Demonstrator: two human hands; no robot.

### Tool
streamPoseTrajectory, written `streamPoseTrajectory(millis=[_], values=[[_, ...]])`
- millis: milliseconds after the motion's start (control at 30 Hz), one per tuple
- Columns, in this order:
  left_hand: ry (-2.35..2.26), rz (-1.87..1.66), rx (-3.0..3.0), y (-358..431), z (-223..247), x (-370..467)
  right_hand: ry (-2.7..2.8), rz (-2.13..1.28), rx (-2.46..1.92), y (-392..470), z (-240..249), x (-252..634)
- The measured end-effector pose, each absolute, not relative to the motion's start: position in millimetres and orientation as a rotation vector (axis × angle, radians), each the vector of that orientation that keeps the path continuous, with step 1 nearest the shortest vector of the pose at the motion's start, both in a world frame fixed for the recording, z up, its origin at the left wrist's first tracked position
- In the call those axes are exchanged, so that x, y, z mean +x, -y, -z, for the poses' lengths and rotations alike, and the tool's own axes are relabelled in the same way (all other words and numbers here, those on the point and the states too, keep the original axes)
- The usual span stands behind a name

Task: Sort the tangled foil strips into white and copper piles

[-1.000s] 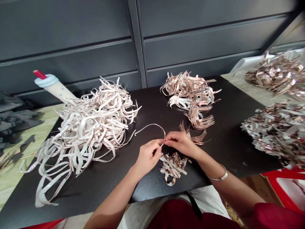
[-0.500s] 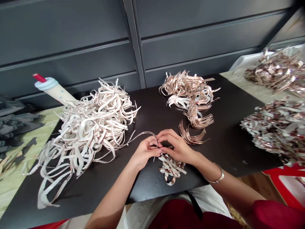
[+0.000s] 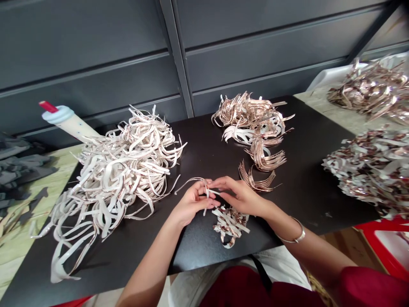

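My left hand (image 3: 194,200) is closed on a thin white strip (image 3: 188,181), whose long end arcs out to the left above the black table. Close against it, my right hand (image 3: 241,195) pinches a short white end of strip between thumb and fingers. A small heap of short white and rose-gold strips (image 3: 230,226) lies just below my hands. To the left spreads a big tangled pile of long white strips (image 3: 128,166). Past my right hand sits a curved bundle of rose-gold strips (image 3: 257,177), with another bundle (image 3: 265,155) behind it.
A larger rose-gold pile (image 3: 251,113) sits at the back of the black table (image 3: 198,157). On the right are a heap of mixed strips (image 3: 370,170) and a shiny pile (image 3: 370,91). A pale blue-lidded cup (image 3: 68,121) leans at back left. Grey panels (image 3: 111,51) rise behind.
My right hand has drawn slightly away to the right, and a short white strip end now shows between both hands. The view has shifted a little.
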State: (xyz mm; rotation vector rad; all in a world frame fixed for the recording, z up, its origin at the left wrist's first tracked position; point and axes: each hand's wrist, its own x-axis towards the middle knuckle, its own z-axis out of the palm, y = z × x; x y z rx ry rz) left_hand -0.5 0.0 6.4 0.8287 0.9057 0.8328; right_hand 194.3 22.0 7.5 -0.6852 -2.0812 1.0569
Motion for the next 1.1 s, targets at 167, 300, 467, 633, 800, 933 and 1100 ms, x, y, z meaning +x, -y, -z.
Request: streamPoseTrajectory(millis=[167, 300, 467, 633, 800, 933, 1100], values=[[-0.948, -0.930, 0.794, -1, -3, 2, 2.122, -1.031, -0.624, -21, -10, 191], [-0.921, -0.796, 0.807, -1, -7, -7, 2.038, -1.226, -0.690, -29, -12, 205], [-0.849, -0.706, 0.945, 0, -14, -12, 1.657, -1.539, -0.783, -37, -14, 220], [-1.239, -0.725, 1.588, 5, -18, -1, 1.261, -1.662, -0.599, -35, -15, 213], [-1.612, -0.494, 2.151, 13, -17, 7, 1.573, -1.108, -0.834, -25, -9, 192], [-1.647, -0.299, 2.370, 17, -14, 8, 1.988, -0.710, -0.951, -16, -4, 172], [-1.566, -0.336, 2.370, 17, -11, 8, 2.073, -0.671, -0.988, -22, -2, 174]])
